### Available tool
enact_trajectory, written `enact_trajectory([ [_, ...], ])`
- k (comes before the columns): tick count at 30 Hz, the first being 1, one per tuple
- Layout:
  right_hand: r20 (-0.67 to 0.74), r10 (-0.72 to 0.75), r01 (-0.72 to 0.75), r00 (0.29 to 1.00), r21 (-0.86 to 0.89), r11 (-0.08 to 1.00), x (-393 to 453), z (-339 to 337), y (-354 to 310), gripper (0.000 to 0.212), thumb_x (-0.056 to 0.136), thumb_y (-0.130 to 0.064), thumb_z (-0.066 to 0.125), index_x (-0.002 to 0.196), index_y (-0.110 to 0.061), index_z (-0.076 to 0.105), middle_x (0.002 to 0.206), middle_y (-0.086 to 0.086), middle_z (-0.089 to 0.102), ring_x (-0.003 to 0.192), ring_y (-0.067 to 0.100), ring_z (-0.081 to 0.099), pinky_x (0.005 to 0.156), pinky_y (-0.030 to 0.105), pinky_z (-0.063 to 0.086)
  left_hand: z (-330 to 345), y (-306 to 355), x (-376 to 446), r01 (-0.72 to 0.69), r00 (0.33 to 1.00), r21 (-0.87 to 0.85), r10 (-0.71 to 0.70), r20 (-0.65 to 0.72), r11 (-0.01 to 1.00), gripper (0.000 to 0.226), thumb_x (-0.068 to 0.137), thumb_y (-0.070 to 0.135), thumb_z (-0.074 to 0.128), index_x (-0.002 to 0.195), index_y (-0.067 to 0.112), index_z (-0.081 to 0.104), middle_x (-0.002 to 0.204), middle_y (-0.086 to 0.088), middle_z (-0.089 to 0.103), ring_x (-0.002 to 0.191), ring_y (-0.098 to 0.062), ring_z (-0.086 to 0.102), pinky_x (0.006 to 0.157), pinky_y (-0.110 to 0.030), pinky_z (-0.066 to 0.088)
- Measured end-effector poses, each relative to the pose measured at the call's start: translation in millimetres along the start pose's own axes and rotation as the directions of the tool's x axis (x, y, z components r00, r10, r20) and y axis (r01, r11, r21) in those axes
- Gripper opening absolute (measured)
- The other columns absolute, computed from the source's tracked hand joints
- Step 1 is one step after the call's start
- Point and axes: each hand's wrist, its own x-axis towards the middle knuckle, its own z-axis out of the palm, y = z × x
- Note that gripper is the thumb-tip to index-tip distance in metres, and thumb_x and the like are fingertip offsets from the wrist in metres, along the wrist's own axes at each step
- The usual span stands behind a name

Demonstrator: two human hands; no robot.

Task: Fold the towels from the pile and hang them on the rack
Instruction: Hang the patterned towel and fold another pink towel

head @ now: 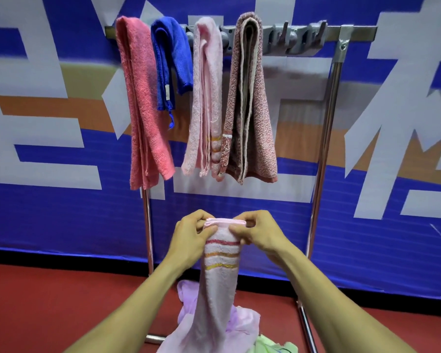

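Now both hands, left hand [189,234] and right hand [259,233], pinch the top edge of a folded pink striped towel [220,273], held upright below the rack [341,34] above the pile [242,324].

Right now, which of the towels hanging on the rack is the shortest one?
The blue towel, second from the left on the rack. Its lower edge ends far higher than the coral, pale pink and speckled maroon towels beside it.

We see a red floor [61,301] across the lower frame. At bottom centre a towel pile [242,324] lies on it. The rack [323,149] stands there too.
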Motion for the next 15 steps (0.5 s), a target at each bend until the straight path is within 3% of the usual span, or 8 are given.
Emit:
enact_trajectory([
  [3, -0.113, -0.119, 0.126, 0.986, 0.053, 0.991, 4.1, -6.6, -46.6, 0.004, 0.087, -0.002, 0.07, 0.085, -0.004, 0.073, 0.059, 0.0, 0.062, 0.05, 0.007, 0.051, 0.051, 0.021, 0.044, -18.4, 35.1, 22.5, -0.093, 0.993, -0.087, 0.086, -0.081, 0.992, 0.004, 0.086, 0.016, 0.067, 0.085, 0.019, 0.066, 0.074, 0.003, 0.074, 0.067, -0.003, 0.063, 0.068, -0.031, 0.052],
  [7, -0.064, -0.201, 0.202, 0.977, 0.01, 0.979, 8.1, -24.4, -104.2, 0.01, 0.089, 0.0, 0.068, 0.082, -0.006, 0.07, 0.05, -0.005, 0.059, 0.042, 0.005, 0.051, 0.046, 0.018, 0.043, -42.1, 80.2, 48.8, -0.141, 0.986, -0.098, 0.13, -0.105, 0.985, 0.008, 0.089, 0.01, 0.067, 0.086, 0.017, 0.066, 0.068, 0.006, 0.07, 0.062, -0.005, 0.059, 0.065, -0.029, 0.048],
  [10, -0.112, -0.244, 0.245, 0.963, -0.009, 0.97, 5.4, -34.8, -129.6, 0.011, 0.088, -0.004, 0.071, 0.078, -0.01, 0.071, 0.051, -0.002, 0.06, 0.044, 0.009, 0.054, 0.047, 0.021, 0.045, -49.9, 100.5, 53.6, -0.198, 0.97, -0.102, 0.179, -0.166, 0.975, 0.005, 0.087, 0.019, 0.067, 0.09, 0.015, 0.066, 0.074, -0.001, 0.074, 0.067, -0.017, 0.067, 0.069, -0.036, 0.053],
  [13, -0.144, -0.261, 0.267, 0.955, 0.027, 0.963, 2.3, -41.4, -152.9, 0.011, 0.088, -0.004, 0.071, 0.078, -0.009, 0.071, 0.052, 0.002, 0.06, 0.043, 0.009, 0.054, 0.045, 0.023, 0.046, -52.9, 123.9, 55.6, -0.265, 0.944, -0.125, 0.231, -0.237, 0.956, 0.005, 0.085, 0.018, 0.067, 0.083, 0.02, 0.063, 0.07, 0.004, 0.072, 0.064, -0.007, 0.063, 0.068, -0.031, 0.052],
  [15, -0.196, -0.3, 0.309, 0.934, 0.013, 0.951, 1.4, -46.0, -168.2, 0.01, 0.087, -0.003, 0.071, 0.079, -0.008, 0.071, 0.055, 0.006, 0.061, 0.044, 0.007, 0.053, 0.047, 0.022, 0.047, -56.0, 138.3, 61.0, -0.29, 0.93, -0.106, 0.254, -0.267, 0.951, 0.005, 0.088, 0.011, 0.068, 0.086, 0.013, 0.064, 0.07, 0.004, 0.07, 0.063, -0.005, 0.061, 0.065, -0.027, 0.05],
])
